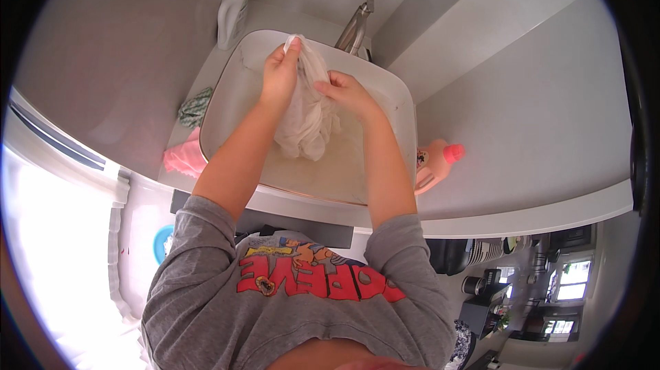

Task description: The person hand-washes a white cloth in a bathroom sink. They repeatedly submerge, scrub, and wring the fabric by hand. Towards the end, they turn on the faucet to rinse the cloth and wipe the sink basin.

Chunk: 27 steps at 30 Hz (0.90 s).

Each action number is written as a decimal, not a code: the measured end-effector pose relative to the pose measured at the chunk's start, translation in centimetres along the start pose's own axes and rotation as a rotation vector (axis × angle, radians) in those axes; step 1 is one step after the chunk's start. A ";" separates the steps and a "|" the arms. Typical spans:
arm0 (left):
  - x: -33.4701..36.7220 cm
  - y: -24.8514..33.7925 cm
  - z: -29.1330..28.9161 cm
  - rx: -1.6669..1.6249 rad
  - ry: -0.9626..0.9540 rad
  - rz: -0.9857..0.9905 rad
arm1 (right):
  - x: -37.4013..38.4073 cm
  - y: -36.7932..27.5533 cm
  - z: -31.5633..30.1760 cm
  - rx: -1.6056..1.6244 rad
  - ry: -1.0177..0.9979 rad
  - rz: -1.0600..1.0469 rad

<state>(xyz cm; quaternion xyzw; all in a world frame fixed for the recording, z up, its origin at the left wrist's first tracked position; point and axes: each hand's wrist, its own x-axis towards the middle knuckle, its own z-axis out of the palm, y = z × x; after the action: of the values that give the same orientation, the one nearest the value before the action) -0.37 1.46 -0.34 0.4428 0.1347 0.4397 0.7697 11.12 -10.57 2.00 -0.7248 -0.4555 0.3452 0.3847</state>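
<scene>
Both of my hands hold a thin white cloth above the white sink basin. My left hand is closed on the cloth's upper end, thumb on top. Lower and to the right, my right hand pinches the cloth's side. From there the cloth hangs in a loose, crumpled bunch toward the basin. Cloudy, pale water seems to lie in the basin beneath it. I cannot tell whether the cloth's lower end touches the water.
A metal faucet rises behind the basin. On the left stand a white bottle, a green patterned cloth and a pink cloth. To the right is a peach-coloured bottle with a red cap. A blue basin shows low on the left.
</scene>
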 end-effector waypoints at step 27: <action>-0.6 -4.7 0.2 0.057 0.129 -0.419 | 0.0 -0.9 6.3 -0.643 0.600 -0.315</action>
<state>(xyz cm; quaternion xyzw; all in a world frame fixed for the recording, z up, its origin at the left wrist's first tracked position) 1.98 -0.19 -4.13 0.3978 0.2850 0.2937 0.8211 5.38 -8.82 -0.20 -0.7970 -0.5125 -0.1011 0.3032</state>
